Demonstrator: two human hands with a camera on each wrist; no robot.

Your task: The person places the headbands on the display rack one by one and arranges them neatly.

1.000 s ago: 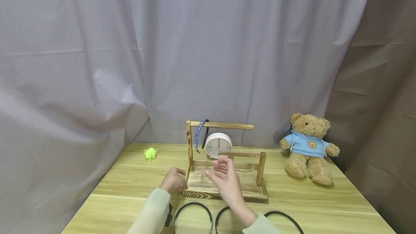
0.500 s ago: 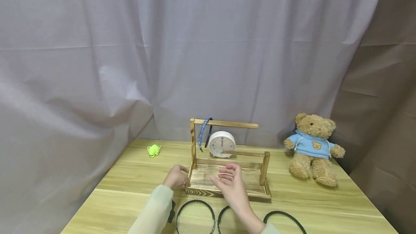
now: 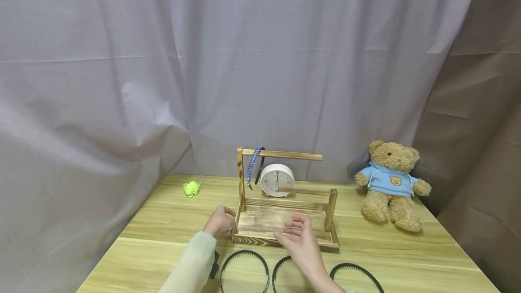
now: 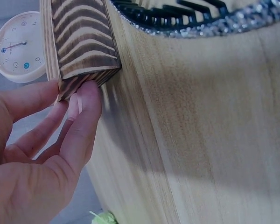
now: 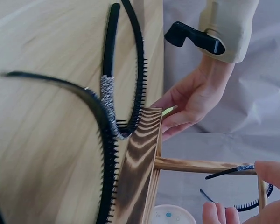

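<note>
A wooden rack with a tray base and two side bars stands on the table. At its left front corner my left hand pinches the wood between thumb and fingers; the left wrist view shows the striped corner from close by. Over the front of the tray hovers my right hand, fingers loosely bent and nothing in them. A blue glittery headband hangs on the upper bar near the left post. In front of the rack lie three black toothed headbands, the left one nearest my left sleeve.
Behind the rack stands a round white clock. A teddy bear in a blue hoodie sits at the right back, and a small lime-green object lies at the left back. Grey curtain hangs behind the table.
My right hand has drawn back toward me and slightly right, from in front of the clock to over the tray's front edge. My left hand stays at the rack's corner.
</note>
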